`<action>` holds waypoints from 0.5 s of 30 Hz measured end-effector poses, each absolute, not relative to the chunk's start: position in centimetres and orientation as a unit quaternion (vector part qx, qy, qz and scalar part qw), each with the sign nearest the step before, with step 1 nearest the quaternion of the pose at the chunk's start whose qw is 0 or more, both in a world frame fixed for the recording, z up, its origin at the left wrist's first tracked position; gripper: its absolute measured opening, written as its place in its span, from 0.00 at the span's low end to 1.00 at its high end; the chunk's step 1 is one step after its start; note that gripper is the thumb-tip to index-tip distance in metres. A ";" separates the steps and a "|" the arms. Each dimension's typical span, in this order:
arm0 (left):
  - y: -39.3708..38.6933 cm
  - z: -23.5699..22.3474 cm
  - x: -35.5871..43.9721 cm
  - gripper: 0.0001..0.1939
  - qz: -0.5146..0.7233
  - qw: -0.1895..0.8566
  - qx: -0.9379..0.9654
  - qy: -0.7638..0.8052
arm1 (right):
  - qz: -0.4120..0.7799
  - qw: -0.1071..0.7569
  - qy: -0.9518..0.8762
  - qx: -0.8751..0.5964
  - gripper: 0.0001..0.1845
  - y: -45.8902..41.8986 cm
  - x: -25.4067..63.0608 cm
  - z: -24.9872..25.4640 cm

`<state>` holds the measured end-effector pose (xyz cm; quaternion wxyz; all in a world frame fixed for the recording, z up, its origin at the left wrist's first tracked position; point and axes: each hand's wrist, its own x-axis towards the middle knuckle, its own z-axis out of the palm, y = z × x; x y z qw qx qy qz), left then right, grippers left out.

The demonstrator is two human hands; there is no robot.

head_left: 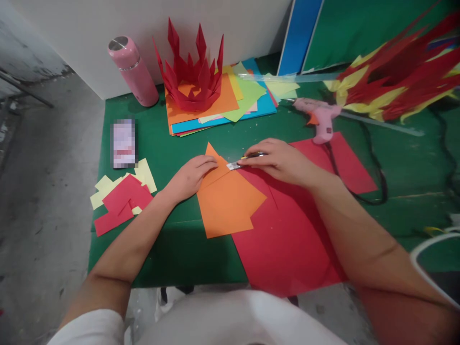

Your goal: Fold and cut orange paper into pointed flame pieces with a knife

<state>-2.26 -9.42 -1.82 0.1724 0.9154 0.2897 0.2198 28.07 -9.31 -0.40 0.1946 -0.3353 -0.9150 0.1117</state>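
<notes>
Pressing orange paper [228, 203] against the green table [176, 258] with the left hand [190, 177], unclenched and laid over its upper left part. Gripping a craft knife [235, 166] in the right hand [282, 160], with blade at the orange paper's edge, beside red paper [291, 239] lying partly beneath.

Orange paper [230, 201] overlapping red paper [287, 249]

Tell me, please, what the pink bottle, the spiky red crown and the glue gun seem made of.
The pink bottle looks like satin-coated metal, with a shiny ring below its lid. The spiky red crown is probably matte paper, given its crisp folds. The glue gun seems smooth molded plastic; its nozzle may be metal.
</notes>
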 end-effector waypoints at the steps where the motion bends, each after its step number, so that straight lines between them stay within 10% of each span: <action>1: -9.4 -1.8 -2.2 0.16 0.218 0.174 0.915 0.291 | 0.110 0.194 -0.916 -0.334 0.23 -9.3 28.2 -0.4; 15: -9.7 -0.9 -1.9 0.17 0.188 0.166 0.912 0.325 | 0.144 0.192 -0.918 -0.315 0.21 -8.8 28.8 -0.2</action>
